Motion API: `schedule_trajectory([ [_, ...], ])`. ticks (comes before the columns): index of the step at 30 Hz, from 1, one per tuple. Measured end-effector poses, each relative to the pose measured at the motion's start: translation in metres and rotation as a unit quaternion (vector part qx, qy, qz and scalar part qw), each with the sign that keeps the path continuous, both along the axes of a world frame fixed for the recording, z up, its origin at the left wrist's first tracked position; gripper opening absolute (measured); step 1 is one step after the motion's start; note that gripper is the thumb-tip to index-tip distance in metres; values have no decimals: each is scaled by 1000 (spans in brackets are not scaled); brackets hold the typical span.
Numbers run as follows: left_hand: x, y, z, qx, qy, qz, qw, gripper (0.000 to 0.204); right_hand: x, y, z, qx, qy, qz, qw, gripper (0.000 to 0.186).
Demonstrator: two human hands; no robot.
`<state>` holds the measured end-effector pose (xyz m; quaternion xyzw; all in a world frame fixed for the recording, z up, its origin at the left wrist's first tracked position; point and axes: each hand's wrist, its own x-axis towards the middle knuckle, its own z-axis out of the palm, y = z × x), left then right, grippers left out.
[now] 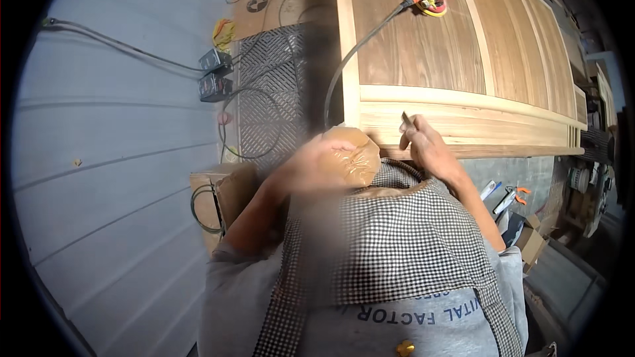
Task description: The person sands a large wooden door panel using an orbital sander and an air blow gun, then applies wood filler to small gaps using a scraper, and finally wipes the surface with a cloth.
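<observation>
a head-worn fisheye looks down on both hands from close above.

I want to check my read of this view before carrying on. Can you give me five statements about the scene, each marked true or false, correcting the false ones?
1. The left grip holds a tan disc. True.
2. The right grip is empty. False: it holds a thin dark piece.
3. A red and yellow power tool rests on the wooden panel. True.
4. The orange-handled tool is on the person's left. False: it is on the right.
5. The person wears a checked apron. True.
</observation>
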<state>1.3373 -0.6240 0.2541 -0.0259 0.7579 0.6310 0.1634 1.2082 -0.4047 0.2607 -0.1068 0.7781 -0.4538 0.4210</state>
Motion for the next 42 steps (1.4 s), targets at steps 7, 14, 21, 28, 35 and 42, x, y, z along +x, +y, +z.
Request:
schedule_trajectory([
  [7, -5, 18, -23, -12, 108, 89, 990, 34, 42, -4, 27, -50, 1, 92, 994, 21],
  [14, -14, 34, -28, -14, 193, 151, 969, 33, 48, -6, 40, -73, -167, -35, 983, 25],
  [21, -19, 42, -31, -5, 198, 125, 972, 31, 49, -1, 27, -85, -219, -69, 970, 25],
  [28, -26, 50, -27, -35, 218, 100, 970, 29, 48, 14, -14, -188, -64, 5, 980, 24],
  [35, -31, 61, -29, 21, 171, 161, 972, 23, 52, 17, -6, -137, -181, -101, 969, 23],
  [42, -33, 63, -48, -25, 79, 173, 981, 27, 45, 49, -3, -164, -194, -114, 960, 22],
])
